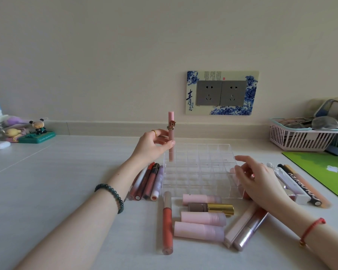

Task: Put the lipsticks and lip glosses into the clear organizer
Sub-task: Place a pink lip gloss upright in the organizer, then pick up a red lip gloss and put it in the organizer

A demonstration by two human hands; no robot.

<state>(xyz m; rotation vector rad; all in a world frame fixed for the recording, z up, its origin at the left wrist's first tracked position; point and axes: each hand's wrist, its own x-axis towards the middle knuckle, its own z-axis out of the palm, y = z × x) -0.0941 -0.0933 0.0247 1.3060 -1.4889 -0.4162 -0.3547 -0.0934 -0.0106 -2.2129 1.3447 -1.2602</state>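
Lettering first: black tube just right of the right hand carries pale capitals, partly readable, looks like "COLORKEY" seen sideways; wall socket plate beyond both hands has blue floral print and large blue Chinese characters at its left side, smaller text too fine to read; green base of a figurine far left of the left hand has small print, not readable. Left hand pinches a pink lip gloss upright between thumb and fingers, a small cartoon charm on the tube above the fingertips; tube's lower end sits in the back-left cell of the clear organizer, other cells look empty. Right hand is loose, fingers spread, resting at the organizer's right wall, gripping nothing. Under the left wrist, a row of slim glosses lies on the worktop touching the organizer's left side. Nearer than both hands: long orange-red gloss, three pink tubes, a brown-and-gold lipstick, two metallic pink tubes partly under the right forearm. White tube lies beside the black one. Green mat and pink basket sit right of and beyond the right hand. Dark bead bracelet on left wrist, red cord on right.
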